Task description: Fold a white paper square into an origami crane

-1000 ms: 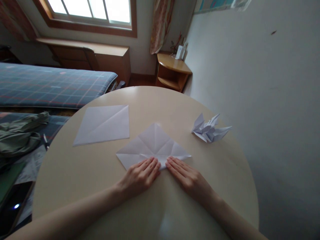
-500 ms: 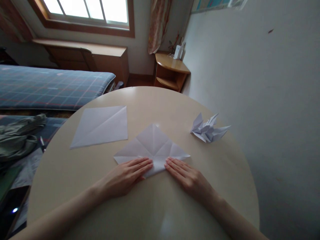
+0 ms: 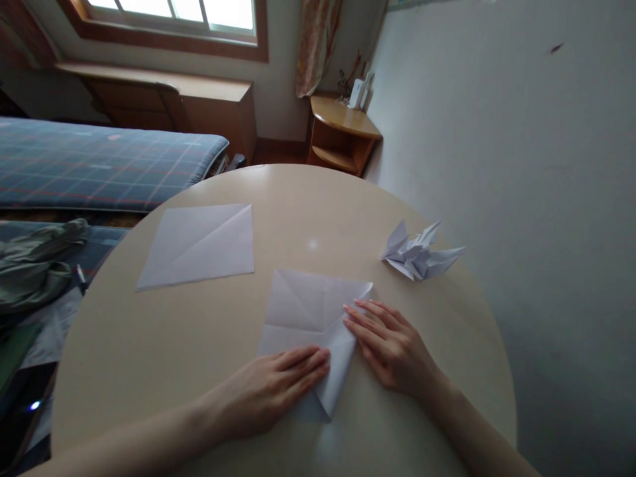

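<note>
A creased white sheet of paper (image 3: 294,308) lies on the round table with its right side folded over. My left hand (image 3: 283,381) rests flat on the lower part of the sheet, fingers stretched to the right and hiding some of it. At the right edge, my right hand (image 3: 385,338) lies over the fold with its fingers out straight and slightly apart. The folded flap tapers to a point at the bottom, between the two hands. Neither hand grasps the paper; both touch it from above.
White square sheets (image 3: 203,245) with a diagonal crease lie at the back left of the round table (image 3: 163,351). Folded white paper figures (image 3: 420,255) stand near its right edge. A plaid mattress (image 3: 109,165) is beyond on the left; a wall (image 3: 521,199) rises on the right.
The creased sheet has been turned, so its folded edge has gone from the front to the right side. My left hand has come nearer to me; my right hand has shifted slightly right.
</note>
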{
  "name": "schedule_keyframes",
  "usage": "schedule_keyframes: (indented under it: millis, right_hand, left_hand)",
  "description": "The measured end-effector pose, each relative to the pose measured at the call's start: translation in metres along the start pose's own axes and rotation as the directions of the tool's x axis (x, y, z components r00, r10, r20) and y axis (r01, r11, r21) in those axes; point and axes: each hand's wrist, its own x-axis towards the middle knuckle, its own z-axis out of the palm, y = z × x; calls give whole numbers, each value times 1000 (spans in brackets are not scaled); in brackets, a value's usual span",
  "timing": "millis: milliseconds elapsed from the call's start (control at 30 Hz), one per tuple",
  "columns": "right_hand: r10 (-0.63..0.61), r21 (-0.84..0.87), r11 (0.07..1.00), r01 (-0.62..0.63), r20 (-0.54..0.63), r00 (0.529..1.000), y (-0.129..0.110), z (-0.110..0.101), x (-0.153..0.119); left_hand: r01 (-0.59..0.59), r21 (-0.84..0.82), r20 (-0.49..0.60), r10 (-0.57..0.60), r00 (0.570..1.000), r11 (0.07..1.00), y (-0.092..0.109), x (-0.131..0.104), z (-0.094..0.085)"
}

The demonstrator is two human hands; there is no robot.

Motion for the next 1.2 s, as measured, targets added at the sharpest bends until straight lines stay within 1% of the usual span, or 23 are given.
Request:
schedule_keyframes:
  millis: [133, 233, 333, 433, 700, 867, 1200]
  right_hand:
    - [100, 62, 993, -99, -10, 995, 0, 6, -3]
    - [163, 113, 981, -157, -46, 986, -1, 14, -5]
    - [242, 88, 968, -234, -102, 965, -3, 22, -5]
    - [289, 76, 957, -281, -126, 949, -6, 27, -5]
    - [286, 89, 956, -281, -55, 957, -5, 30, -4]
    - [289, 84, 955, -286, -23, 957, -5, 30, -4]
    - [282, 109, 954, -280, -10, 959, -4, 29, -3]
  left_hand:
    - [52, 76, 32, -55, 998, 996, 14, 4, 8]
    - [68, 117, 61, -76, 995, 991, 21, 8, 12]
    - [66, 112, 70, -74, 995, 992, 23, 9, 13]
    - [46, 103, 85, -55, 995, 994, 22, 9, 13]
    - [45, 133, 87, -57, 995, 990, 20, 9, 11]
    - [30, 176, 50, -40, 998, 984, 22, 9, 8]
    - [16, 211, -15, -14, 1000, 977, 21, 9, 8]
